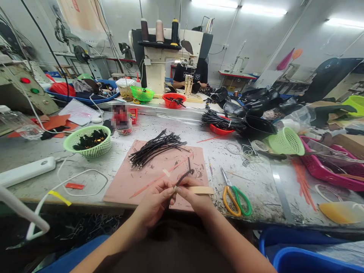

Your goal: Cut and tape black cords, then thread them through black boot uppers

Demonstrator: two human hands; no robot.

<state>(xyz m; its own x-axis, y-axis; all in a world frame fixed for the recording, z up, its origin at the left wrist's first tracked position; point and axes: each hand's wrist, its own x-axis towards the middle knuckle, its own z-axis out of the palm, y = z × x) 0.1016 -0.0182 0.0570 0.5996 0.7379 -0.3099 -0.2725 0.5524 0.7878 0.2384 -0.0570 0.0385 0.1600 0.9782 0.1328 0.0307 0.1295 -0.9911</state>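
Observation:
My left hand (157,200) and my right hand (191,194) meet over the near edge of a pink mat (119,182). Both are closed in a pinch on a dark braided cord (184,176), whose upper end loops and points away from me. The spot between the fingertips is too small to make out. A beige strip (202,190) sticks out beside my right hand; whether the hand grips it is unclear. Beyond my hands, a bundle of black cords (155,148) lies loose on the mat. Scissors (234,195) with orange and green handles rest to the right.
A light green basket (98,151) with black pieces stands left, near a white bar-shaped device (27,172). Black cords lie over a red bowl (218,130) at right. A magenta basket (338,178) is far right. Behind, a person (190,74) sits at a sewing machine (155,68).

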